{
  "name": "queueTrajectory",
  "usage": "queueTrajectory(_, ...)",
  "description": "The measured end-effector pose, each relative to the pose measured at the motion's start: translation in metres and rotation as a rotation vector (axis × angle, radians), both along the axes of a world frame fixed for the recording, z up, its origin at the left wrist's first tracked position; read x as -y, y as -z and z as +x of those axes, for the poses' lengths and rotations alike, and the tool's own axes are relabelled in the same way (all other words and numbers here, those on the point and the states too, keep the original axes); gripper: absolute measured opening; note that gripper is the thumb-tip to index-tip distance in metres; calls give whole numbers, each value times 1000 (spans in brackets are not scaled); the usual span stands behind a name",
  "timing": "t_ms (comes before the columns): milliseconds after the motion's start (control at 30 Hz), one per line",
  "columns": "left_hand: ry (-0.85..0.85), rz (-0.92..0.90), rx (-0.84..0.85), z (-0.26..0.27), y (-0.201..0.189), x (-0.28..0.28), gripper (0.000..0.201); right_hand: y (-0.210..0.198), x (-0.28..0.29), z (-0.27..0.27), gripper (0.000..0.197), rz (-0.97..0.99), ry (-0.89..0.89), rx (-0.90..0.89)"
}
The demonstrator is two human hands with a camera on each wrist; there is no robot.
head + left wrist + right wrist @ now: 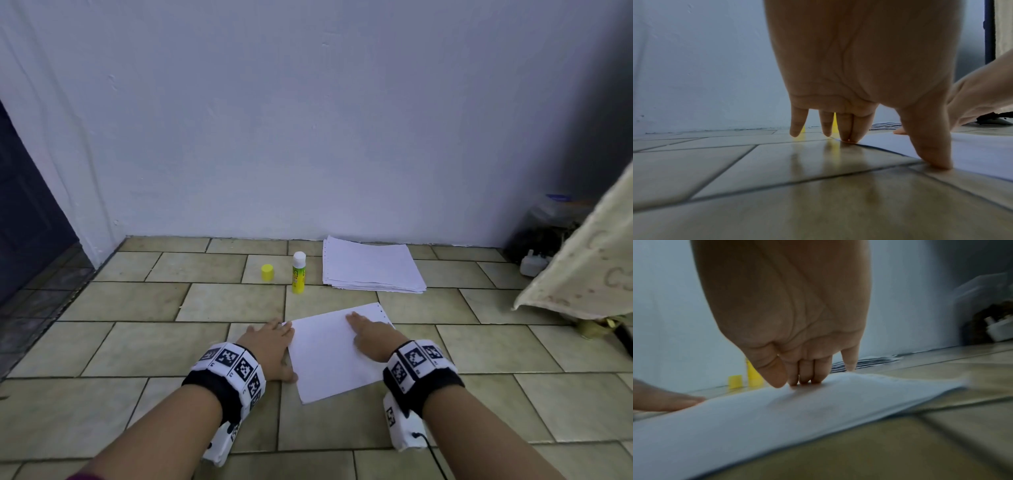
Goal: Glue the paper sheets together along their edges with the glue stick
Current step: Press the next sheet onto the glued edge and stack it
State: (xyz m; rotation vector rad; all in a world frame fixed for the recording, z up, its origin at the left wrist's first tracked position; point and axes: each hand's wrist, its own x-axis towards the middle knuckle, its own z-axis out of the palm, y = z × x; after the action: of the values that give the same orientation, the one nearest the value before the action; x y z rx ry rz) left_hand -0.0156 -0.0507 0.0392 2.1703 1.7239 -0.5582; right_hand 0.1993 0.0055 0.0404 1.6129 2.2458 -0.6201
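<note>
On a tiled floor [154,342], a person's left hand [270,346] is resting flat, fingers straight, at the left edge of a white paper sheet [329,356], while the right hand [371,337] is pressing straight fingers onto its top. The sheet is lying skewed, its perforated edge pointing far-right. Beyond it, an uncapped glue stick [298,272] is standing upright between its yellow cap [267,272] and a paper stack [371,265] by the wall [308,120].

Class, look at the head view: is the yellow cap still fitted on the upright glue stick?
No: the yellow cap stands by itself on the tiled floor, left of the upright glue stick, whose white top is bare.
</note>
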Motion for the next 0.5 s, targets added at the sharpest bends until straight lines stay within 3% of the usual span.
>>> queueTrajectory(67,-2,-8,-17,0,2,-1,91,2,-5,16,60,52,61,43)
queueTrajectory(167,23,22,-27,1,2,-1,90,4,-6,20,83,103,91,57)
queueTrajectory(267,47,149,3,0,-3,0,68,3,-3,8,88,155,125,160)
queueTrajectory(333,3,226,34,-1,-9,2,50,-1,-2,-3,72,146,163,211)
queueTrajectory(433,-15,268,34,0,-13,5,40,-6,0,-16,22,173,121,208)
queueTrajectory(500,-12,271,67,0,-12,5,35,-4,2,-25,24,189,137,207)
